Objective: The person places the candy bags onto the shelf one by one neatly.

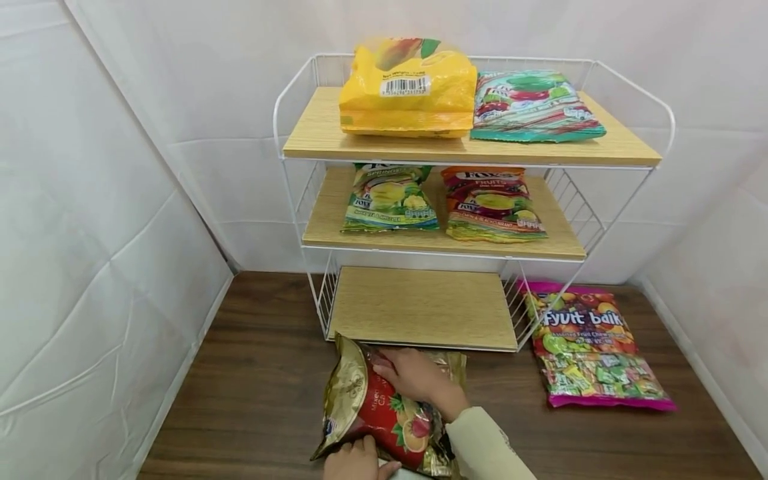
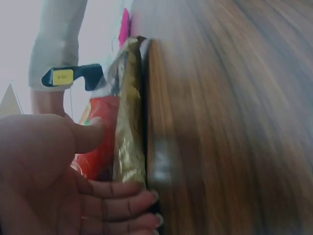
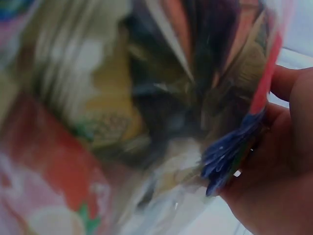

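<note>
A red and gold bag of mixed candy (image 1: 384, 407) lies flat on the dark wooden table in front of the rack. My right hand (image 1: 420, 380) reaches over it and grips its top side; in the right wrist view, fingers (image 3: 279, 132) curl at the bag's crinkled film (image 3: 98, 112). At the near edge of the bag, my left hand (image 1: 358, 460) touches the border with loosely extended fingers. Seen from the left wrist, that hand (image 2: 54, 171) has its thumb and fingers spread beside the bag's gold edge (image 2: 129, 122).
A white wire rack with wooden shelves (image 1: 420, 307) stands behind. On its top are a yellow bag (image 1: 408, 110) and a teal candy bag (image 1: 534, 107); the middle shelf bears a green bag (image 1: 390, 200) and a red-orange bag (image 1: 492, 203). A pink-edged candy bag (image 1: 594, 343) lies right of it.
</note>
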A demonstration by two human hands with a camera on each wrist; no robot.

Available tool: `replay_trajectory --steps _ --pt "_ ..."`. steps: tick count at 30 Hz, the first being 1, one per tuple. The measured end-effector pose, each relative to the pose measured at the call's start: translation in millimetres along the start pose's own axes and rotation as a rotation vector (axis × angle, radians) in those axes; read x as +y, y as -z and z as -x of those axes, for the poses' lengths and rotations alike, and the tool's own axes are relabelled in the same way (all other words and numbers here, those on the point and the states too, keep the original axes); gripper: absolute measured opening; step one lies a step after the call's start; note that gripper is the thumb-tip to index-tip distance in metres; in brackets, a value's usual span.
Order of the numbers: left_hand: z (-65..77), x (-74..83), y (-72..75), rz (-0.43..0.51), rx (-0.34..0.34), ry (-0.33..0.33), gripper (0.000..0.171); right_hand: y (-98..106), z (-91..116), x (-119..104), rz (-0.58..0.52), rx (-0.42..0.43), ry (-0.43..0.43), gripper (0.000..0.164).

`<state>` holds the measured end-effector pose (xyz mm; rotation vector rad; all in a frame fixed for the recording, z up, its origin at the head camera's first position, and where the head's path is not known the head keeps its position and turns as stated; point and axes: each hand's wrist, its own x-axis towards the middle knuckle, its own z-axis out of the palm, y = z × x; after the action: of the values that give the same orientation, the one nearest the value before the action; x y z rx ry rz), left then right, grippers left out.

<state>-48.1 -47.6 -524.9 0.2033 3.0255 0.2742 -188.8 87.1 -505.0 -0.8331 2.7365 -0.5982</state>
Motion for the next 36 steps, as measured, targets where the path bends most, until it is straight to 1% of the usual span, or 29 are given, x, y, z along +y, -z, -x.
replay_trajectory --steps 2,6,9,11,14,17,22,25,28,30,32,33,35,36 --pt "-2.0 4.4 -3.2 -0.012 0.035 -0.005 0.059 2 2 1 -0.012 -0.012 -0.018 0.052" --pt "-5.8 9.5 -8.7 -0.044 0.18 -0.049 0.062 6 5 2 -0.016 -0.007 -0.025 0.051" --pt "-7.6 11.7 -8.0 -0.034 0.233 -0.062 0.064 8 9 0 -0.024 0.03 0.001 0.046" --pt "-8.4 13.4 -5.8 -0.011 0.223 -0.062 0.067 10 12 -1 -0.049 0.061 0.016 0.039" --pt "-9.3 16.2 -1.7 0.051 0.187 -0.058 0.074 11 18 -1 -0.083 0.118 0.028 0.03" --pt "-10.1 17.5 1.2 0.095 0.176 -0.055 0.078 12 24 -2 -0.116 0.158 0.03 0.031" --pt "-10.1 18.8 2.0 0.158 0.19 -0.077 0.086 13 31 -4 -0.14 0.209 0.035 0.032" --pt "-10.0 19.3 0.7 0.213 0.182 -0.093 0.094 13 33 -5 -0.137 0.245 0.048 0.03" --pt "-10.5 18.8 -1.2 0.264 0.158 -0.115 0.097 13 34 -6 -0.143 0.273 0.069 0.029" --pt "-11.1 18.1 -2.0 0.305 0.128 -0.126 0.097 15 35 -8 -0.162 0.275 0.08 0.031" --pt "-11.5 17.8 -1.9 0.388 0.064 -0.115 0.098 16 36 -10 -0.185 0.282 0.09 0.034" --pt "-11.9 18.1 -1.3 0.443 0.025 -0.096 0.099 17 37 -10 -0.195 0.287 0.094 0.036" --pt "-14.5 19.0 -0.9 0.552 -0.028 -0.048 0.102 18 40 -11 -0.211 0.303 0.093 0.037" --pt "-16.4 19.3 -0.7 0.598 -0.04 -0.021 0.104 19 41 -12 -0.214 0.318 0.089 0.036"
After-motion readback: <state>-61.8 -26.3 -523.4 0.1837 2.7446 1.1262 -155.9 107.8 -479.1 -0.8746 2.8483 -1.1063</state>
